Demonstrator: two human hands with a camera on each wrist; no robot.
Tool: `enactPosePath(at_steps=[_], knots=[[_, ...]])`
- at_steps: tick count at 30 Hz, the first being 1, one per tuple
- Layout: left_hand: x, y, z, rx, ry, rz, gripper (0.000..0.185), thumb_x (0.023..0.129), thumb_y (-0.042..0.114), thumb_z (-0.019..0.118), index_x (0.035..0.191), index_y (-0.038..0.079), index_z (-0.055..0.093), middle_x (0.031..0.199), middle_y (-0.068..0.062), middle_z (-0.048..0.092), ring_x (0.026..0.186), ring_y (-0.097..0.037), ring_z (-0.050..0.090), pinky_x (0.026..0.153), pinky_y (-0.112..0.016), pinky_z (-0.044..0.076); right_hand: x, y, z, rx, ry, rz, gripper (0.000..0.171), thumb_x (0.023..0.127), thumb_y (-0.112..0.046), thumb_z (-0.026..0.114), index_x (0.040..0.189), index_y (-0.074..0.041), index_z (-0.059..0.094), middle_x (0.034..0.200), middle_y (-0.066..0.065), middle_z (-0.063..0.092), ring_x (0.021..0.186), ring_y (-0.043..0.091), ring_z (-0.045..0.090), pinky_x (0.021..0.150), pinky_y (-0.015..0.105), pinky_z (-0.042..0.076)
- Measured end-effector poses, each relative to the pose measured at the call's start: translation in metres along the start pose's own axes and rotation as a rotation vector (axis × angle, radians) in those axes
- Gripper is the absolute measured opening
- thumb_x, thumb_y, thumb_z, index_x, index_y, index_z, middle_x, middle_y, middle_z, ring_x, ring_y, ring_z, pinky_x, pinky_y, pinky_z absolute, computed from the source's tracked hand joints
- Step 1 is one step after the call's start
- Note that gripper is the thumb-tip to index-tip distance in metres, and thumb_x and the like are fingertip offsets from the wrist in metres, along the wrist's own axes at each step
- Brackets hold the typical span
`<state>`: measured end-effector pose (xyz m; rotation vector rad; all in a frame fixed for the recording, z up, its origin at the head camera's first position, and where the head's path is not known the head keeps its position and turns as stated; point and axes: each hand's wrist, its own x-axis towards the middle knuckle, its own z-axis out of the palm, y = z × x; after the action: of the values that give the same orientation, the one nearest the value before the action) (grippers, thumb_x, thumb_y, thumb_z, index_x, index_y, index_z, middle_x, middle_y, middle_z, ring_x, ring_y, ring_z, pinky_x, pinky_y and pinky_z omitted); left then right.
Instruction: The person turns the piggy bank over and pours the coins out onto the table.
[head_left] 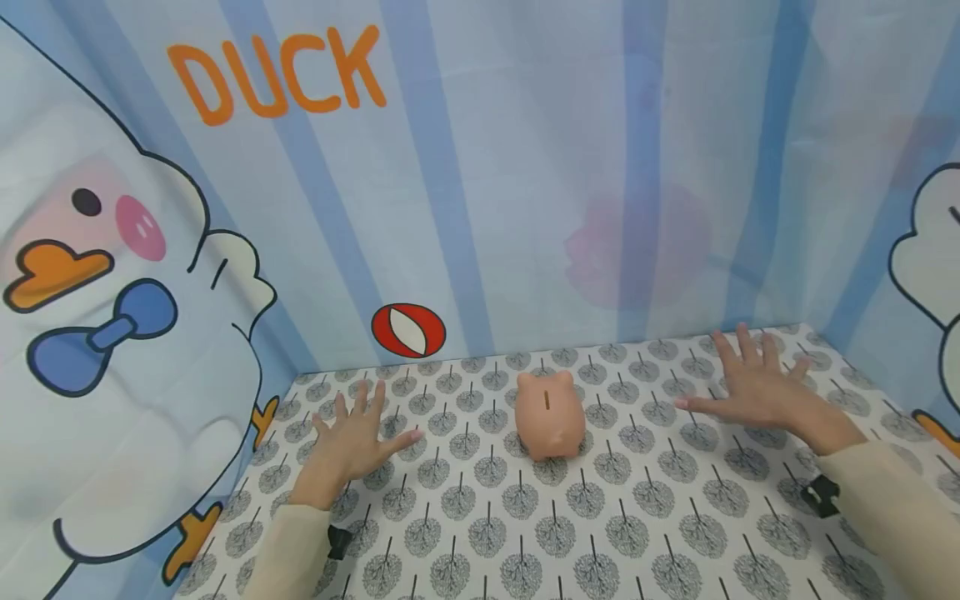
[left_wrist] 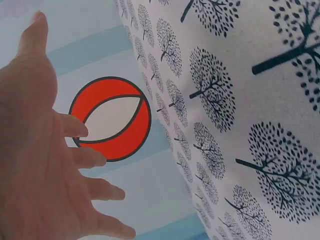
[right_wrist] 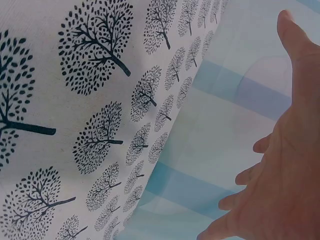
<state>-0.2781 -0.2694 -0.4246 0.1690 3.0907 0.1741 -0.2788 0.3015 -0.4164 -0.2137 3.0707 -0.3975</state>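
A pink piggy bank (head_left: 550,414) with a coin slot on its back stands on the tree-patterned tablecloth (head_left: 600,517), between my two hands. My left hand (head_left: 354,439) hovers palm down to its left with fingers spread, holding nothing. My right hand (head_left: 753,382) is spread the same way to the bank's right, near the back of the table, and holds nothing either. In the left wrist view the left hand (left_wrist: 45,165) shows its open palm and straight fingers. The right hand (right_wrist: 280,180) looks equally spread in the right wrist view.
A blue-striped curtain with cartoon ducks and the word DUCK closes in the table at the back and both sides. A red and white ball print (head_left: 408,330) sits low on the curtain behind my left hand; the same ball print (left_wrist: 111,119) fills the left wrist view.
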Motion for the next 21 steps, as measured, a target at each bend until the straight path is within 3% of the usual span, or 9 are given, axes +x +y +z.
enactPosePath(at_steps=[4, 8, 11, 18, 21], knots=[[0.000, 0.004, 0.001, -0.038, 0.014, 0.033, 0.119, 0.090, 0.089, 0.045, 0.170, 0.009, 0.006, 0.176, -0.026, 0.003, 0.158, -0.058, 0.010, 0.119, -0.088, 0.013, 0.001, 0.001, 0.000, -0.002, 0.009, -0.003, 0.134, 0.087, -0.087, 0.055, 0.167, 0.000, -0.007, 0.165, 0.042, -0.018, 0.146, 0.076, -0.012, 0.101, 0.097, -0.012], [-0.001, 0.009, 0.001, -0.097, 0.012, 0.075, 0.119, 0.093, 0.085, 0.047, 0.170, 0.005, 0.006, 0.175, -0.028, 0.004, 0.152, -0.057, 0.033, 0.115, -0.075, 0.043, 0.001, 0.000, 0.000, 0.023, 0.016, -0.005, 0.134, 0.087, -0.085, 0.057, 0.167, 0.000, -0.008, 0.166, 0.042, -0.018, 0.147, 0.075, -0.013, 0.104, 0.096, -0.011], [-0.001, 0.012, 0.001, -0.119, 0.000, 0.085, 0.119, 0.093, 0.084, 0.047, 0.169, 0.002, 0.005, 0.175, -0.027, 0.007, 0.145, -0.054, 0.046, 0.106, -0.067, 0.054, 0.000, -0.002, 0.000, 0.044, 0.021, -0.008, 0.135, 0.087, -0.084, 0.059, 0.166, 0.002, -0.010, 0.166, 0.042, -0.017, 0.147, 0.074, -0.012, 0.107, 0.095, -0.007], [0.000, 0.017, 0.003, -0.161, 0.029, 0.114, 0.118, 0.094, 0.082, 0.049, 0.168, -0.001, 0.009, 0.175, -0.026, 0.009, 0.153, -0.050, 0.037, 0.119, -0.065, 0.045, 0.000, -0.009, -0.004, 0.053, 0.052, -0.053, 0.133, 0.090, -0.077, 0.063, 0.164, 0.010, -0.004, 0.165, 0.047, -0.006, 0.146, 0.075, 0.001, 0.114, 0.090, 0.009], [0.000, 0.021, 0.004, -0.233, 0.038, 0.126, 0.117, 0.093, 0.083, 0.050, 0.169, 0.003, 0.011, 0.176, -0.024, 0.010, 0.155, -0.049, 0.034, 0.122, -0.067, 0.040, 0.001, -0.012, -0.006, 0.074, 0.057, -0.073, 0.132, 0.090, -0.074, 0.066, 0.163, 0.012, -0.003, 0.164, 0.048, -0.003, 0.145, 0.077, 0.005, 0.115, 0.088, 0.015]])
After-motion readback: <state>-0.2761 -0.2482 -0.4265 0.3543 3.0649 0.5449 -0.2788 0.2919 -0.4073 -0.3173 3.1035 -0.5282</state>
